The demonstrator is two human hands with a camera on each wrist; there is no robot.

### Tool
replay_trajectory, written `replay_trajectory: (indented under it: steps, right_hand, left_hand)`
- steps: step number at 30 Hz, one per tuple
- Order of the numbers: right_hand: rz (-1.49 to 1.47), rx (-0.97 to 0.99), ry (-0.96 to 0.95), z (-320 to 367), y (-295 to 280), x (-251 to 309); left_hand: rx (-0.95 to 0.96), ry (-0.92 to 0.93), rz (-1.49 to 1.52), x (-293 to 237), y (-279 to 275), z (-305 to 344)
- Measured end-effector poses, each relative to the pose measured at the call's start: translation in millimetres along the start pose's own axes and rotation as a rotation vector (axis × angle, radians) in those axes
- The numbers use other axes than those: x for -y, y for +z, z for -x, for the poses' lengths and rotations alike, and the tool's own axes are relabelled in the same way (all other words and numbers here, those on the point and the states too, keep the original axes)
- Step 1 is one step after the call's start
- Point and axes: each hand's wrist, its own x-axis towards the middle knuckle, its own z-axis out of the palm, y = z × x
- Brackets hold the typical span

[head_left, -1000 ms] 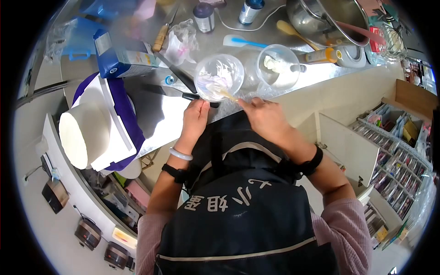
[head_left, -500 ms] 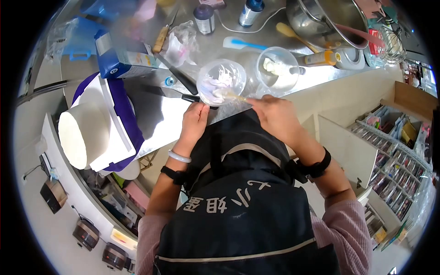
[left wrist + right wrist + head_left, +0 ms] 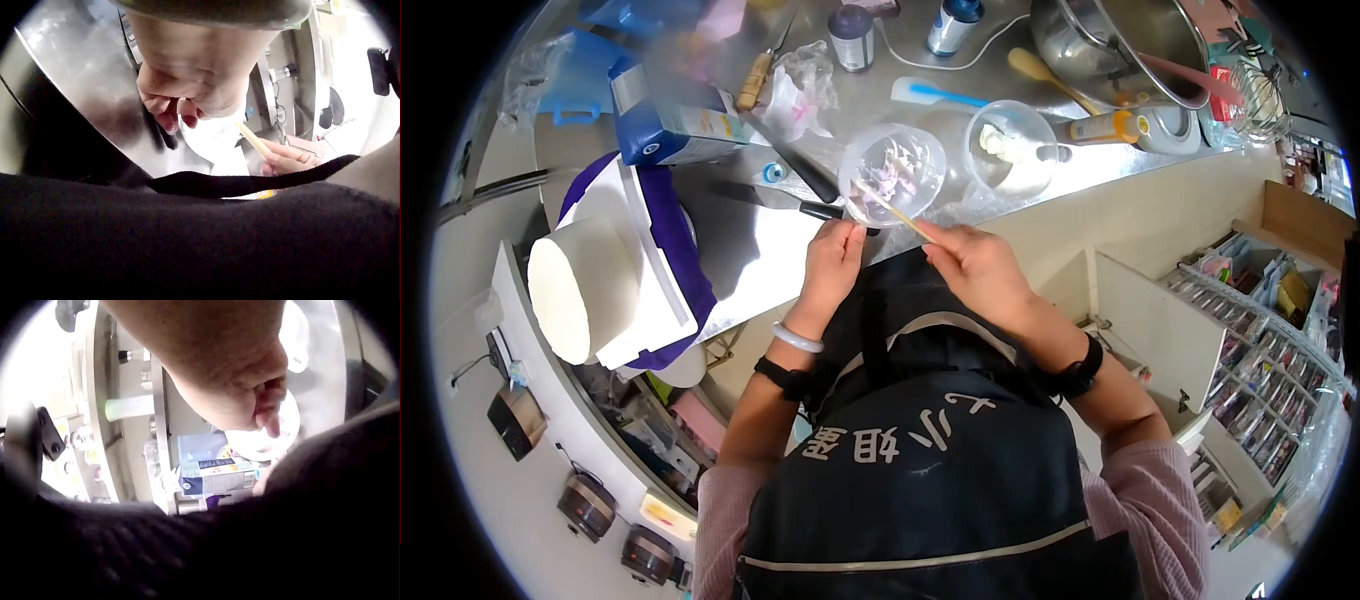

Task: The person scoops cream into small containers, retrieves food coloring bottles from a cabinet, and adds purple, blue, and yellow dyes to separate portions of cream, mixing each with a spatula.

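A clear plastic bowl (image 3: pixel 931 160) with white and pale purple cream (image 3: pixel 892 178) stands near the counter's front edge in the head view. The left hand (image 3: pixel 833 268) grips its near rim with thumb and fingers. Between thumb and fingers the right hand (image 3: pixel 983 268) pinches a thin pale stick (image 3: pixel 912 225), whose far end lies in the cream. The left wrist view shows the curled left hand (image 3: pixel 194 81), with the pale stick (image 3: pixel 252 140) in the other hand's fingers. In the right wrist view the right hand (image 3: pixel 240 394) is curled above the washed-out bowl.
A second clear bowl (image 3: pixel 1025 178) with white cream stands to the right. Behind are a blue spatula (image 3: pixel 940 94), a steel pot (image 3: pixel 1090 60) and an orange bottle (image 3: pixel 1100 128). Dark-handled knives (image 3: pixel 800 170), a blue carton (image 3: pixel 645 135) and a white cake (image 3: pixel 585 290) lie leftward.
The right hand has moved left and slightly down since half a second ago, and the stick now slants more steeply into the bowl. The bowl and left hand have shifted slightly right.
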Motion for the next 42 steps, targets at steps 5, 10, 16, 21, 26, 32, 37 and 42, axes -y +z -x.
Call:
replay_trajectory:
  steps: [5,10,16,21,26,32,37,42]
  right_hand:
    - [0.68,-0.257,-0.326,2,-16,-18]
    - [-0.159,0.034,0.034,-2,-8,-3]
    - [0.697,-0.064,-0.233,-7,-9,-6]
    - [0.545,-0.136,-0.238,-7,-6,-12]
    - [0.075,-0.166,-0.055,-4,-18,0]
    - [-0.505,0.247,0.38,0,-11,27]
    - [0.711,-0.202,-0.326,4,6,-4]
    - [0.51,-0.139,-0.285,-1,-6,-10]
  left_hand:
    - [0.014,-0.013,-0.05,1,-3,-3]
    - [0.01,-0.025,-0.016,-1,-3,-1]
    - [0.04,-0.113,0.052,8,-2,1]
    - [0.024,-0.031,0.018,5,-3,-2]
    - [0.014,-0.068,0.011,10,-4,2]
    - [0.033,-0.102,0.052,11,-1,4]
    - [0.052,-0.095,0.048,10,-2,1]
    - [0.045,-0.117,0.084,19,0,2]
